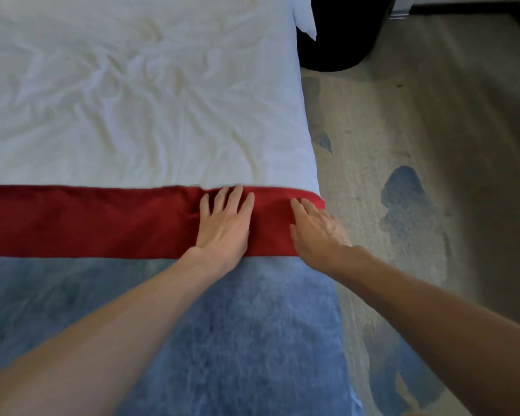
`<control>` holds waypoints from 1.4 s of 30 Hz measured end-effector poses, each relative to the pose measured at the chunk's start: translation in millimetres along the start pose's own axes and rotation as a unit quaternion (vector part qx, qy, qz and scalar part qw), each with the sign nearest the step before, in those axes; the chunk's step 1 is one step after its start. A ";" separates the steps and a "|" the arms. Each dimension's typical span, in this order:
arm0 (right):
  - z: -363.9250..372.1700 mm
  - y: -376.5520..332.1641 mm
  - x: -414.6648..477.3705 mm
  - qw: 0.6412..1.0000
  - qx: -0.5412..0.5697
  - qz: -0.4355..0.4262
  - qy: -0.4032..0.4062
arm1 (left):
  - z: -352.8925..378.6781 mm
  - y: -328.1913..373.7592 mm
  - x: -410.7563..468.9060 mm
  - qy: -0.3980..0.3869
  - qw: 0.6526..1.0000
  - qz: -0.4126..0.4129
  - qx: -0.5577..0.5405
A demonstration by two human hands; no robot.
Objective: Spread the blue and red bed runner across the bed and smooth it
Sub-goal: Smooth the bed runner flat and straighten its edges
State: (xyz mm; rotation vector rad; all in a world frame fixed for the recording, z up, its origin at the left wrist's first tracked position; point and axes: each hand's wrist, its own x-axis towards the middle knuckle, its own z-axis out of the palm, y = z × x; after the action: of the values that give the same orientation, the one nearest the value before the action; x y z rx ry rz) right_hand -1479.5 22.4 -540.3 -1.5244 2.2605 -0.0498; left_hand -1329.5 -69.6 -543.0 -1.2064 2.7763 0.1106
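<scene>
Runner already lies across the bed, red band under your fingers: left hand flat and spread, right hand flat beside it near the edge; creases left of your fingers likely remain.

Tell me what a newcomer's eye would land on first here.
First the red band of the runner, crossing the bed between the rumpled white sheet beyond it and the blue part nearer the camera. Next, the left hand and right hand, both lying flat on the red near the bed's right edge.
</scene>
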 end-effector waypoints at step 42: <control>-6.4 7.0 55.3 0.952 -0.084 -0.276 0.103 | 5.2 17.2 15.0 0.072 0.976 -0.193 -0.064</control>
State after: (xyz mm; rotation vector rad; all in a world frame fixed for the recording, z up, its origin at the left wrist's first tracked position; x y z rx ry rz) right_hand -1505.5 -25.5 -553.6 -2.2991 1.9474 -0.1862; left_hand -1351.9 -68.1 -549.7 -1.8282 2.6209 0.1765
